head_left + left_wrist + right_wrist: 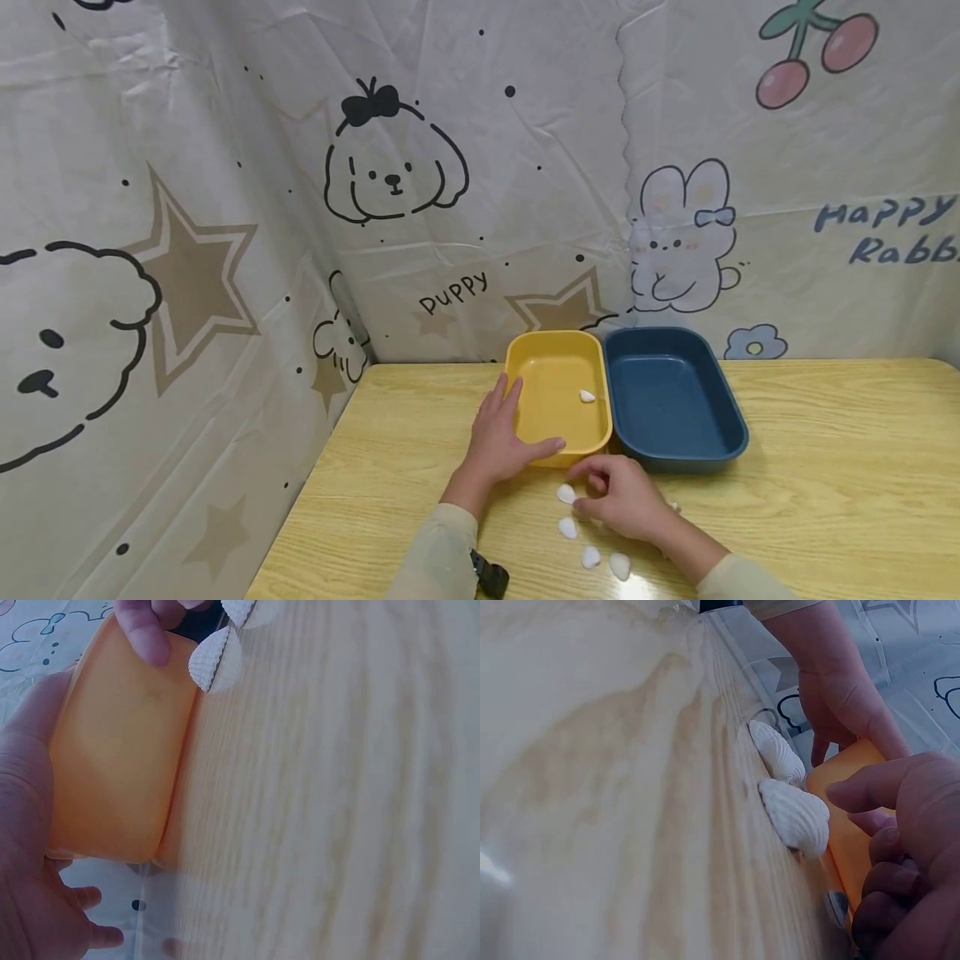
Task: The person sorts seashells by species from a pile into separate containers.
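Note:
My left hand rests on the yellow bin, fingers spread along its left side and thumb over the near rim. A white seashell lies inside the bin. Just in front of it, my right hand reaches low over the table, index finger and thumb apart beside a ribbed white shell. In the right wrist view, its other fingers are curled in, and the nearest shell sits right at the extended fingertip. More shells lie toward me in a loose curve.
A dark blue bin stands against the yellow one on the right. Behind both hangs a printed cloth, which also covers the left side. Part of another shell shows behind my right wrist. The wooden table extends right.

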The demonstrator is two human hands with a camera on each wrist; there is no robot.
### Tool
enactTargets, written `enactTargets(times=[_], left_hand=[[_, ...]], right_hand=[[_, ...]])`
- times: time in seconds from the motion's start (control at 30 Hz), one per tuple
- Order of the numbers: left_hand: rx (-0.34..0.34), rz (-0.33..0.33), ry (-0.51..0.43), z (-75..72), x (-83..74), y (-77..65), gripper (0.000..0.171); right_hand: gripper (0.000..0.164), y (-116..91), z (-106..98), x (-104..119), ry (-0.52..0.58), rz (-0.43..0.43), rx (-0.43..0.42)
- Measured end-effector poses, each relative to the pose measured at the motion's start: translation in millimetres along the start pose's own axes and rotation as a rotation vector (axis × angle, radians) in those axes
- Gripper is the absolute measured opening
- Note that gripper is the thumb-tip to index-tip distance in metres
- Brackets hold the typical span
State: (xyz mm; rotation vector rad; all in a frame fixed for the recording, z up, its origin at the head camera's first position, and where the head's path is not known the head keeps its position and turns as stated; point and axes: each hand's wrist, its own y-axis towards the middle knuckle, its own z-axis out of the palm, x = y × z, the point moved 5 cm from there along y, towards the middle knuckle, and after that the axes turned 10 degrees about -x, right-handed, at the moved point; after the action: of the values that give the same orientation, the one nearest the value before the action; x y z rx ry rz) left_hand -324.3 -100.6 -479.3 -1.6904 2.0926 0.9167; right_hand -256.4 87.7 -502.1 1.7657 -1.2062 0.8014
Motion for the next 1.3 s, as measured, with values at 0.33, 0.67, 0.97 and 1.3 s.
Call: enactTargets(times=[0.33, 0.67, 0.97, 1.3], left_hand=[[0.005, -0.001, -0.006, -0.5, -1.5, 0.0, 0.12], [0.008, -0.011, 0.001, 1.5, 0.7, 1.3, 0.12], [0.014, -0.014, -0.002, 2.3, 1.1, 1.5, 0.12], [0.006, 0.02, -0.016, 0.4, 0.8, 0.2, 0.119]], right_hand=[[0.023, -0.1, 5.0, 0.3, -0.102, -0.047, 0.017], [0.018, 0.2, 4.8, 2.7, -0.189, -0.061, 0.011], [0.021, -1.5, 4.3, 2.6, -0.195, -0.063, 0.008], [0.028, -1.3, 5.8, 5.1, -0.234, -0.132, 0.084]])
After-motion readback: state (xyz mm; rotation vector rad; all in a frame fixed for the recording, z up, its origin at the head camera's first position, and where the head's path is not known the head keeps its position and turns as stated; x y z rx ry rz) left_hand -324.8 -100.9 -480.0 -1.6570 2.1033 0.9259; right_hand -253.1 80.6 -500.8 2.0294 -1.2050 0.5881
